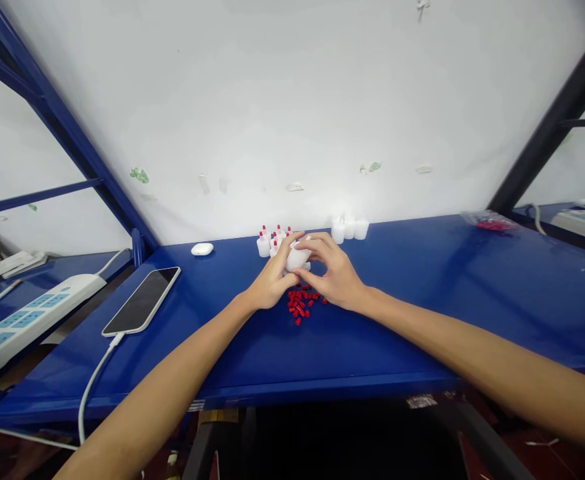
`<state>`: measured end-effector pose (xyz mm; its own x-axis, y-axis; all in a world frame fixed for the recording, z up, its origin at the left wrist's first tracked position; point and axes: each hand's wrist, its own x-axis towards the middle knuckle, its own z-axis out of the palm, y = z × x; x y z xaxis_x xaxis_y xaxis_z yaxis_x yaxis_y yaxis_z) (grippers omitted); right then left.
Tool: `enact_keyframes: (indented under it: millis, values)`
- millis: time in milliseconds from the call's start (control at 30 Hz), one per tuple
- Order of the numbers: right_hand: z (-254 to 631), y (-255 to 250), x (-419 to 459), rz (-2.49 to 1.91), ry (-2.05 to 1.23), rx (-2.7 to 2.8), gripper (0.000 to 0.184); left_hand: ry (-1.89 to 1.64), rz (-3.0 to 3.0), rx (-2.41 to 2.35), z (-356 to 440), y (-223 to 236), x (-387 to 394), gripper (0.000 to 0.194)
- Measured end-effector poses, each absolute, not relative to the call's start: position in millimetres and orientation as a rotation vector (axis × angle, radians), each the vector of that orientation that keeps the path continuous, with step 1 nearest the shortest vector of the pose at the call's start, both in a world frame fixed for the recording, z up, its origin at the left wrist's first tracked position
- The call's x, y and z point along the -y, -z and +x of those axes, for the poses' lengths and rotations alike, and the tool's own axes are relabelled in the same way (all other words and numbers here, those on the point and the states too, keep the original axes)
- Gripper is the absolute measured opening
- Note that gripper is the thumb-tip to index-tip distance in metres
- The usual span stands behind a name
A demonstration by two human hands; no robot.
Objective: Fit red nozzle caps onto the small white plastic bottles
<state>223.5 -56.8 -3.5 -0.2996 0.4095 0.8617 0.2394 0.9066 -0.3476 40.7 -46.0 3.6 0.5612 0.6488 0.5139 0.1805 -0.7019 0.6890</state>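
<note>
A small white plastic bottle (297,259) is held over the middle of the table, tilted, between both hands. My left hand (270,281) is closed round its left side. My right hand (338,275) grips it from the right, fingers curled over the top and thumb below. Part of the bottle is hidden by the fingers. Just below lies a loose pile of small red caps (298,303) on the blue table (382,353). Behind my left hand stand several white bottles with red tips (263,245). Several white bottles without red tips (339,231) stand behind my right hand.
A phone (141,301) with a white charging cable lies at the left. A white earphone case (202,249) sits near the wall. At the back right is a clear bag with red pieces (495,223). A power strip (32,317) lies beyond the left frame post.
</note>
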Motion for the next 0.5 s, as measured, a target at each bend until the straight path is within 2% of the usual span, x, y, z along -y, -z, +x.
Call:
enact_keyframes:
  millis: [167,367,500]
  values:
    - [222,-2,61,-0.41,-0.055,1.909,0.033,-1.03,1.695,-0.635,47,-8,53,0.061]
    - [221,1,58,-0.399,0.028,1.941,0.033,-1.052,1.435,-0.639,56,-14,51,0.062]
    - [221,3,55,-0.423,0.051,1.973,0.034,-1.117,1.481,-0.705,56,-9,43,0.043]
